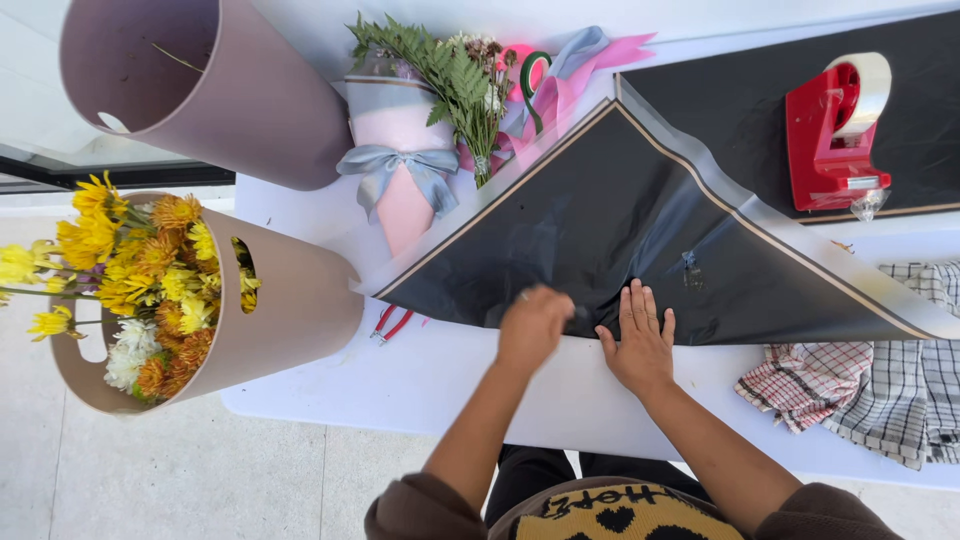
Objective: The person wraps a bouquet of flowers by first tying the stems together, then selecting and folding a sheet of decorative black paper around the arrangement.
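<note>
a person at a white desk [440, 370] folds a sheet of black wrapping paper [620, 230], seen from above. the sheet lies across the centre of the frame as a broad triangle with a thin gold border, its folded edge running along the near side of the desk. the right hand [640, 345] presses flat on that fold at lower centre, fingers spread wide and holding nothing, pinning the paper down. the left hand [532, 325], just beside it to the left, is blurred in motion; it appears closed into a loose fist on the paper's edge, though whether it pinches the sheet cannot be told.

the step in hand looks to be creasing the fold. judging from how the paper bulges and wrinkles above the two hands, the next move would call for smoothing outward along the crease while the flat hand keeps the sheet from sliding.

a second black sheet [740, 100] lies at upper right under a red tape dispenser [835, 130]. a small pink and grey wrapped bouquet [405, 165] with fern leaves and a grey bow rests at upper centre, beside loose pink and blue ribbon [570, 75]. red-handled pliers [392, 322] peek from under the sheet's left corner. checked cloths [880, 370] sit at the right edge. at left, one mauve paper bucket [270, 330] holds yellow and orange chrysanthemums [140, 280]; an empty bucket [230, 90] lies tipped above it.
</note>
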